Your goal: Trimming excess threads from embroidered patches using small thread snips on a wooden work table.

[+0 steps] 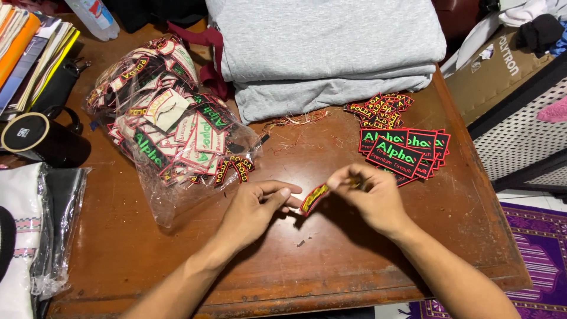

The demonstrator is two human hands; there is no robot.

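Note:
Both my hands meet over the middle of a brown wooden table [331, 254]. My left hand [257, 207] and my right hand [369, 192] pinch the two ends of a small curved embroidered patch [313, 198], black with a red border and yellow letters. A clear plastic bag [171, 133] full of similar patches lies to the left of my hands. Beyond my right hand sit a stack of rectangular black patches with green letters [401, 153] and a pile of small curved patches [378, 109].
Folded grey fabric [325, 47] lies at the table's far edge, with loose threads [298, 118] in front of it. A black mug [41, 139], books [29, 53] and bagged garments [35, 230] stand at the left. A cardboard box [502, 71] and purple rug [540, 248] are at the right.

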